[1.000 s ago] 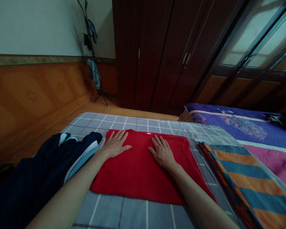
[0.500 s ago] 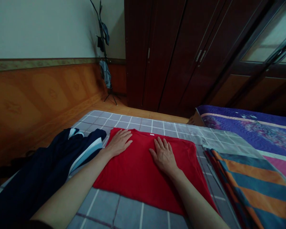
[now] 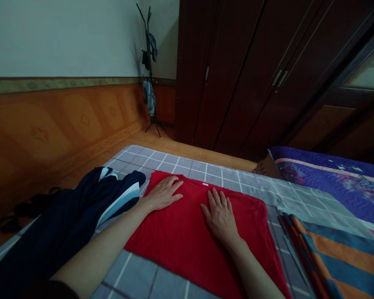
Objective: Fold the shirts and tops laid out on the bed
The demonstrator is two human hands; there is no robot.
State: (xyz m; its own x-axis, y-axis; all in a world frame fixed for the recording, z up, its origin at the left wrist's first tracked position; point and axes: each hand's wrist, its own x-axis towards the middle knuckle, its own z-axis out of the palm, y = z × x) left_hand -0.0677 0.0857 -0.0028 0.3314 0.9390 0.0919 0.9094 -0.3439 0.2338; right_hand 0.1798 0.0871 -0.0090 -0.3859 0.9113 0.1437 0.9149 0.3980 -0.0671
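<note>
A red shirt (image 3: 187,236) lies folded into a flat, roughly rectangular shape on the checked grey bedsheet (image 3: 143,274). A small white label shows at its far edge. My left hand (image 3: 163,193) rests flat on the shirt's upper left part, fingers stretched out. Palm down, my right hand (image 3: 220,218) lies on the shirt right of the middle with its fingers spread. To the left is a crumpled navy garment (image 3: 59,224) with white and light blue stripes. Folded cloth with orange and blue-grey stripes (image 3: 345,249) lies at the right.
Beyond the bed's far edge are a tiled floor and a dark wooden wardrobe (image 3: 230,74). A coat stand (image 3: 150,62) with a few hung items stands in the corner. A purple patterned bed cover (image 3: 330,174) is at the right. Dark footwear (image 3: 28,209) sits on the floor left.
The view has turned slightly left, so everything sits further right in the picture. Both hands stay flat on the red shirt, in nearly the same places.
</note>
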